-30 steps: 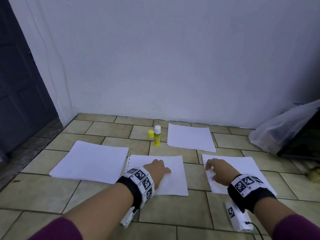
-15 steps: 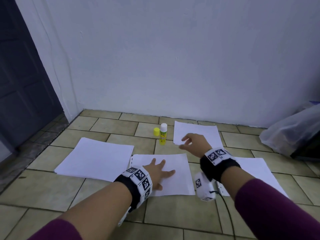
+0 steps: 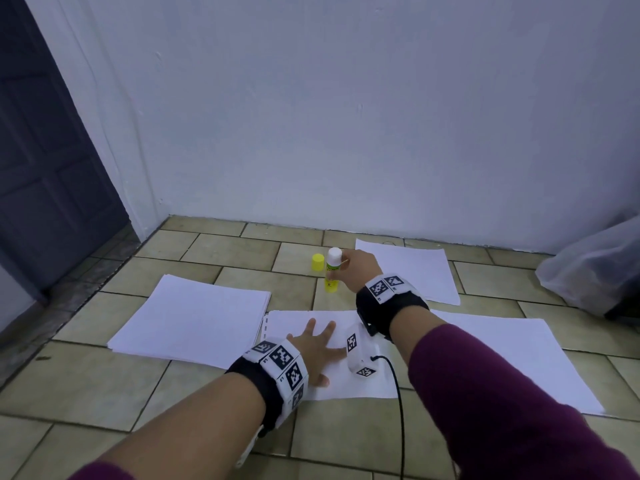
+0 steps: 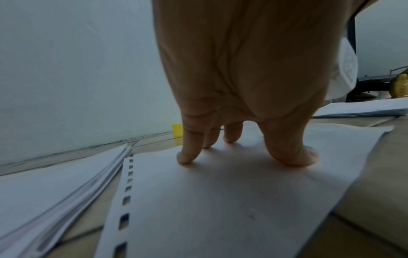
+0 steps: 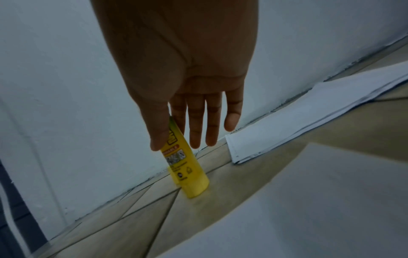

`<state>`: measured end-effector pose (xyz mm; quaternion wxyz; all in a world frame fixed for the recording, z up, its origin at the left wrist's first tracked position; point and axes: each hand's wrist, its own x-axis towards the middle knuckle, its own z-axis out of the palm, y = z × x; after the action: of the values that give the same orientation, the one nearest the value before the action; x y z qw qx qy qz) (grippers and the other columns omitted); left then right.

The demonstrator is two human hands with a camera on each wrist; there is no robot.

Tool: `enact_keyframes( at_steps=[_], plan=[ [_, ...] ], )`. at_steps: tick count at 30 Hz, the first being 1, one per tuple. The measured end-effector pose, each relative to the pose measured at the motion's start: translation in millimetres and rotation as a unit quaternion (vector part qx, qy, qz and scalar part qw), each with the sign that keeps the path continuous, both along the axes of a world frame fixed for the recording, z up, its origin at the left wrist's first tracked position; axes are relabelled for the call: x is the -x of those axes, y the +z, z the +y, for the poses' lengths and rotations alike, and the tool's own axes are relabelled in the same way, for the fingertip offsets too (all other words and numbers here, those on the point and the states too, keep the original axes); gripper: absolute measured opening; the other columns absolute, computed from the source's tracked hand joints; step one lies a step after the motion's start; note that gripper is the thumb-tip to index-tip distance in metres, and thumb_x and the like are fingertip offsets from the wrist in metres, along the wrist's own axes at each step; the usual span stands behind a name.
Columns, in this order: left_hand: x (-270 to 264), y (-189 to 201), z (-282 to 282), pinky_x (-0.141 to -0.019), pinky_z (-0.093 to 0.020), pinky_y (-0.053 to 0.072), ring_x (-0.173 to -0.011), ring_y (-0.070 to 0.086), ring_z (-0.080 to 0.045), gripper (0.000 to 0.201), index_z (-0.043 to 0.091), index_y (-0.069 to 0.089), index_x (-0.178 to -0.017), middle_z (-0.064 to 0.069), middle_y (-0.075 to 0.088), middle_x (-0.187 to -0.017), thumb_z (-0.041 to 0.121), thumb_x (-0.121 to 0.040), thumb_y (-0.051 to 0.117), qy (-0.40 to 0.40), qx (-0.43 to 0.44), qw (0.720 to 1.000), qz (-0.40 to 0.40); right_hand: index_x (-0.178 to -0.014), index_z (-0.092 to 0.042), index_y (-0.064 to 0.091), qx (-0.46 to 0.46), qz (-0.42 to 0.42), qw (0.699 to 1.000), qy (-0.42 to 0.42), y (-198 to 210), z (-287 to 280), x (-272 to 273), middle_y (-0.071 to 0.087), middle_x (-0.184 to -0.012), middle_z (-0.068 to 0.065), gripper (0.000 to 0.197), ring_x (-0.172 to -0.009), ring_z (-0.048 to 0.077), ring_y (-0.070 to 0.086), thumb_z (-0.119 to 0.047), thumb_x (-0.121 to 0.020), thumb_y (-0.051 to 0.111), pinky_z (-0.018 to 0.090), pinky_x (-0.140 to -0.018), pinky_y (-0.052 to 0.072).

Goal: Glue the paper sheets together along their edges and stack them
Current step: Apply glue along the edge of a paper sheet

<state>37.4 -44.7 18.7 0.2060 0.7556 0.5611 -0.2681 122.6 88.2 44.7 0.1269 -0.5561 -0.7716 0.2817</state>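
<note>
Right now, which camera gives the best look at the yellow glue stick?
The right wrist view: the glue stick stands large there, label showing, with the right hand closing around it. The head view shows it small but whole, white top bare, beside its yellow cap. The left wrist view shows only the cap.

On the floor (image 3: 207, 251), a paper stack (image 3: 194, 320) lay left of the punched sheet (image 3: 332, 375), which sat under the left hand (image 3: 317, 351). Another sheet (image 3: 512, 351) lay to its right. Behind them stood the glue stick (image 3: 331, 275) with the right hand (image 3: 358, 270) against it, its cap (image 3: 317, 262) just left, and a farther sheet (image 3: 419, 268) right, near the wall (image 3: 346, 116).
</note>
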Motion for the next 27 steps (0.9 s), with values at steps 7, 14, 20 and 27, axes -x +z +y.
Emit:
enact_keyframes(
  at_steps=[7, 14, 20, 27],
  plan=[
    [3, 1, -1, -0.112, -0.061, 0.022, -0.146, -0.013, -0.037, 0.073, 0.044, -0.005, -0.150, -0.002, -0.019, -0.159, 0.035, -0.099, 0.047, 0.011, -0.005, 1.000, -0.013, -0.093, -0.010, 0.065, 0.089, -0.111, 0.990, 0.023, 36, -18, -53, 0.062, -0.084, 0.003, 0.030, -0.069, 0.016, 0.059, -0.038, -0.085, 0.066, 0.022, -0.060, 0.042],
    [-9, 9, 7, -0.105, -0.044, 0.033, -0.133, 0.030, -0.035, 0.077, 0.043, 0.007, -0.151, -0.012, 0.020, -0.151, 0.058, -0.090, 0.051, -0.021, -0.087, 0.995, 0.036, -0.088, -0.010, 0.067, 0.052, -0.009, 0.995, -0.084, 40, -25, -108, 0.062, -0.077, 0.001, 0.039, -0.053, 0.011, 0.055, -0.021, -0.058, 0.090, 0.017, -0.042, 0.037],
    [-14, 3, 14, -0.106, -0.047, 0.033, -0.140, 0.012, -0.034, 0.081, 0.042, 0.010, -0.151, -0.013, 0.018, -0.148, 0.065, -0.086, 0.052, 0.011, -0.103, 0.995, 0.013, -0.088, -0.015, 0.057, -0.026, 0.032, 0.995, -0.087, 25, -33, -102, 0.056, -0.089, 0.003, 0.029, -0.068, 0.019, 0.057, -0.016, -0.070, 0.081, 0.017, -0.048, 0.043],
    [-10, -9, 11, -0.103, -0.046, 0.036, -0.141, 0.010, -0.033, 0.079, 0.042, 0.007, -0.151, -0.014, 0.013, -0.150, 0.061, -0.088, 0.051, 0.024, -0.110, 0.993, -0.020, -0.109, -0.011, 0.057, -0.057, -0.067, 0.996, -0.014, 10, -41, -70, 0.058, -0.107, 0.011, 0.028, -0.097, 0.024, 0.052, -0.013, -0.083, 0.067, 0.024, -0.069, 0.039]
  ],
)
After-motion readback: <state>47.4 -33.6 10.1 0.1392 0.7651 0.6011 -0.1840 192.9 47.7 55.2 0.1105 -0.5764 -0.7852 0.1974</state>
